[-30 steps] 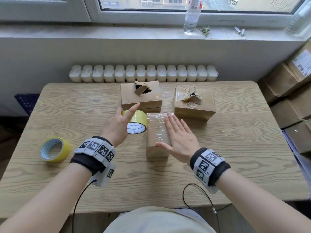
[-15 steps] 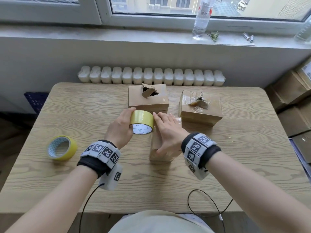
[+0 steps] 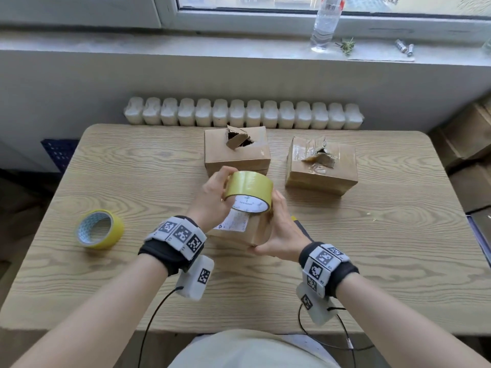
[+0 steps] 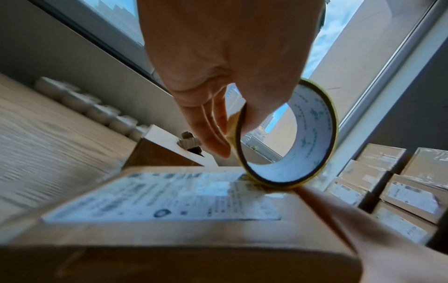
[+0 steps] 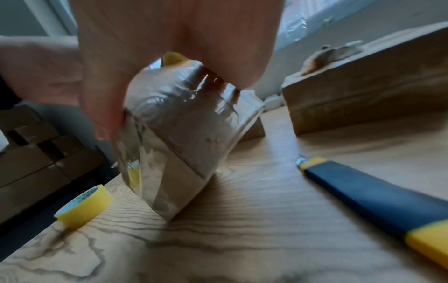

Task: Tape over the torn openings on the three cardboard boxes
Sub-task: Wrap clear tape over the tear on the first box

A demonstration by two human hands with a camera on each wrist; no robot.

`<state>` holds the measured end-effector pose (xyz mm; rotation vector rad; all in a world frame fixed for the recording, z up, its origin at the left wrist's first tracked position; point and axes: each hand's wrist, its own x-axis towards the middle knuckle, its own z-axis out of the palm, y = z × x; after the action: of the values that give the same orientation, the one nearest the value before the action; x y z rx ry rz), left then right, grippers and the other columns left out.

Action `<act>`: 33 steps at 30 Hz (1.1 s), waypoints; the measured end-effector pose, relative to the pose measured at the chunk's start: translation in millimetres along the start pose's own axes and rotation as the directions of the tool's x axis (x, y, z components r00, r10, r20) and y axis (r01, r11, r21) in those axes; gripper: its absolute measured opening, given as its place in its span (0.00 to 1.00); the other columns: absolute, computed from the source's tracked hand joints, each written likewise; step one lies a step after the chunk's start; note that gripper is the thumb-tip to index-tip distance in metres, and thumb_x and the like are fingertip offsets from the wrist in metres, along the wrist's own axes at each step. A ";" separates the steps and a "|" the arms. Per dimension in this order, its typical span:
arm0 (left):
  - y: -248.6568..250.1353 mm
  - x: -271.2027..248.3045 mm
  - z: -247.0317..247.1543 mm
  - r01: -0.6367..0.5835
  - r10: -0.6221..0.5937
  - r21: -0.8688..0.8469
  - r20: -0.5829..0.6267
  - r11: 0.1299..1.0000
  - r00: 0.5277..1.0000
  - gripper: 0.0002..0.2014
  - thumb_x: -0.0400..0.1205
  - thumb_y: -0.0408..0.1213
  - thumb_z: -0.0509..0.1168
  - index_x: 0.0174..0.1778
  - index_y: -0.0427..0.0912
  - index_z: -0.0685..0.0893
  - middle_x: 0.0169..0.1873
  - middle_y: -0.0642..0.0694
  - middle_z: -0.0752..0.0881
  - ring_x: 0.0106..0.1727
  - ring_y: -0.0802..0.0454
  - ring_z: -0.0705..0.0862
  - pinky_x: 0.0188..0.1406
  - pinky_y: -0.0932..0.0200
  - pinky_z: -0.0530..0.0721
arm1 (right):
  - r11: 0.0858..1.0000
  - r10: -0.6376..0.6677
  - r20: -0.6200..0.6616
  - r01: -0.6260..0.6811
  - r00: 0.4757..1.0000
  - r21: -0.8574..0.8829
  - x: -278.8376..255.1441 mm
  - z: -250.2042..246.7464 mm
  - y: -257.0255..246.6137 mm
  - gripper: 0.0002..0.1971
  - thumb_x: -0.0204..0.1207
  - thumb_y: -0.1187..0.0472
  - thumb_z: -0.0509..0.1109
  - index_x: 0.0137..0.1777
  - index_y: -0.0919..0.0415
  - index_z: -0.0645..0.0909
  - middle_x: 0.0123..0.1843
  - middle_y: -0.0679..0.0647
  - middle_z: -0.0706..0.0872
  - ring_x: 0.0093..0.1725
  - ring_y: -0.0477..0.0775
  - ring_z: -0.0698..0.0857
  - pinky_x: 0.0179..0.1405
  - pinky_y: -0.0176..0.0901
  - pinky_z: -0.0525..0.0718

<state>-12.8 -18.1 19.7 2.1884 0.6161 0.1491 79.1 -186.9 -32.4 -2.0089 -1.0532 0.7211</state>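
My left hand [image 3: 215, 195] grips a wide yellowish tape roll [image 3: 248, 191], fingers over its outer face and thumb inside the core [image 4: 288, 134]. The roll's lower rim touches the small cardboard box [image 3: 239, 231]. My right hand [image 3: 280, 229] holds that box tilted up on one edge, with its white label [image 4: 169, 197] facing up. The box's other face is wrapped in glossy clear tape [image 5: 179, 145]. Two more boxes stand at the back: one with a torn hole on top [image 3: 236, 152] and one with a ragged, partly taped tear [image 3: 321, 166].
A second, yellow tape roll [image 3: 99, 229] lies on the wooden table [image 3: 372, 261] at the left. A blue and yellow utility knife [image 5: 375, 201] lies just right of my right hand. Stacked cartons [image 4: 400, 191] stand beyond the table's right edge. A radiator and window sill run behind.
My right hand went from flat on the small box to gripping it and tipping it up on edge, label up. My left hand lifted the tape roll off the table onto the box.
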 end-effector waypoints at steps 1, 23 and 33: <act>4.0 -0.5 7.1 -0.011 0.009 0.033 0.045 0.999 0.999 0.22 0.76 0.24 0.63 0.64 0.45 0.71 0.49 0.49 0.77 0.39 0.49 0.78 0.42 0.53 0.78 | 0.999 0.014 -0.006 -0.014 1.000 0.039 -2.2 1.8 7.9 0.70 0.46 0.41 0.83 0.83 0.57 0.42 0.81 0.49 0.52 0.83 0.51 0.52 0.79 0.59 0.62; -27.7 -4.8 -10.1 -0.017 -0.037 0.450 0.111 0.893 0.993 0.28 0.74 0.25 0.62 0.71 0.43 0.69 0.63 0.44 0.77 0.59 0.41 0.77 0.49 0.40 0.80 | 0.978 0.191 0.213 -0.167 0.958 -0.124 -18.5 -5.6 55.3 0.79 0.47 0.45 0.88 0.80 0.57 0.24 0.83 0.48 0.28 0.81 0.43 0.30 0.80 0.40 0.40; -36.5 -8.6 -21.6 -0.001 -0.040 0.238 0.165 0.971 0.985 0.23 0.70 0.29 0.72 0.60 0.42 0.76 0.52 0.46 0.81 0.54 0.45 0.80 0.54 0.44 0.80 | 0.809 0.133 0.220 0.022 0.966 -0.587 0.9 -6.0 33.0 0.74 0.53 0.37 0.81 0.80 0.64 0.27 0.84 0.59 0.38 0.83 0.57 0.37 0.83 0.49 0.38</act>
<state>-40.8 12.3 6.7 2.3933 0.5839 -0.1267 98.4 -200.9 -56.0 -2.5272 -1.5166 0.7577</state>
